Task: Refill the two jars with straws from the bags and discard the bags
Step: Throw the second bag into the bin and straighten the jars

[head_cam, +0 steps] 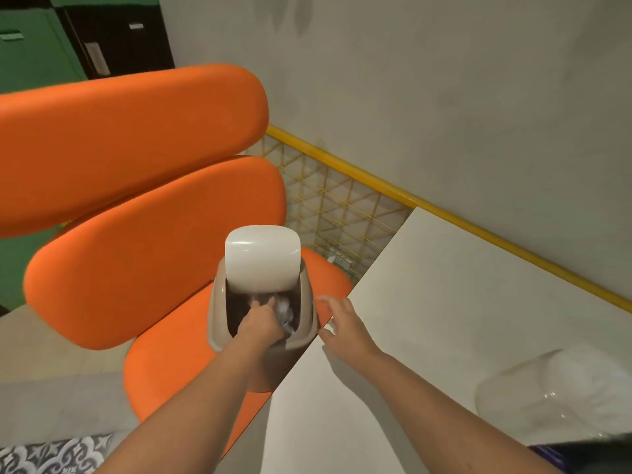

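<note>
A small beige bin [219,323] with a white flip lid [261,260] raised stands on the seat of an orange chair [164,371]. My left hand [260,323] reaches into the bin's opening and grips a crumpled clear plastic bag [285,311]. My right hand [343,323] hovers just right of the bin, over the corner of the white table [427,302], with fingers spread and holding nothing. Another clear plastic bag [554,395] lies on the table at the right. The jars are out of view.
The orange chair's backrest [136,248] rises behind the bin, with a second orange chair back [119,145] further off. A yellow wire grid [338,203] and yellow rail [478,227] run along the grey wall. Patterned cloth [51,456] shows at bottom left.
</note>
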Action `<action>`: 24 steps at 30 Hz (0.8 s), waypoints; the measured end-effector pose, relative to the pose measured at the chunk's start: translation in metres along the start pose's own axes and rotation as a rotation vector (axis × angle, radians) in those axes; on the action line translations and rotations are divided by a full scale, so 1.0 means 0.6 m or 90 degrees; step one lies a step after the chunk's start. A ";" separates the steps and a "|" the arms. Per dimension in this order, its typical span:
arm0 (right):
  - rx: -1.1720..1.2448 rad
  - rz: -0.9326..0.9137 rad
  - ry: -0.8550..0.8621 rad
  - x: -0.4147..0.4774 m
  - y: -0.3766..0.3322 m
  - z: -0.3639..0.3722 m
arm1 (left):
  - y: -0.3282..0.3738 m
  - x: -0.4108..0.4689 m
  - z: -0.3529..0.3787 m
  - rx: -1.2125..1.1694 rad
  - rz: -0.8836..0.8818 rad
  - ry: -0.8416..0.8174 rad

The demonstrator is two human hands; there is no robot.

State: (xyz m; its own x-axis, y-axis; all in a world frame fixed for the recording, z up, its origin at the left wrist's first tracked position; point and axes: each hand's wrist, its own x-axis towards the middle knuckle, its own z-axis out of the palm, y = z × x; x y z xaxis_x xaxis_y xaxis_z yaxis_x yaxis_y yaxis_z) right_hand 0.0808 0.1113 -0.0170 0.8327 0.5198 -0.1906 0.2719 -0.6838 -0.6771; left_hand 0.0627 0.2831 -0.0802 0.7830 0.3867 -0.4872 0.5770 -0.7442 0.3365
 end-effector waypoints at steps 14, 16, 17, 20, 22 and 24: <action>-0.131 0.058 -0.007 -0.112 -0.013 -0.147 | 0.165 -0.118 -0.066 0.081 0.172 0.074; -0.129 0.091 -0.002 -0.151 -0.002 -0.174 | 0.209 -0.158 -0.059 0.077 0.257 0.029; -0.118 0.114 0.000 -0.172 0.007 -0.185 | 0.231 -0.179 -0.050 0.069 0.296 0.004; -0.075 0.182 0.001 -0.237 0.047 -0.206 | 0.287 -0.231 -0.013 0.057 0.394 -0.074; -0.043 0.223 0.015 -0.281 0.080 -0.216 | 0.320 -0.261 0.018 0.065 0.438 -0.121; -0.044 0.280 0.027 -0.322 0.114 -0.227 | 0.349 -0.285 0.049 0.075 0.464 -0.162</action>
State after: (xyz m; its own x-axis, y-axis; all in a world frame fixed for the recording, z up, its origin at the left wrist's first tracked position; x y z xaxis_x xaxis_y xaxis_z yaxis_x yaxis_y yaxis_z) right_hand 0.0044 -0.1058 0.0703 0.8948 0.1518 -0.4199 -0.0817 -0.8688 -0.4883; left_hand 0.0426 0.0450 0.0501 0.8696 -0.3482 -0.3500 -0.1023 -0.8206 0.5623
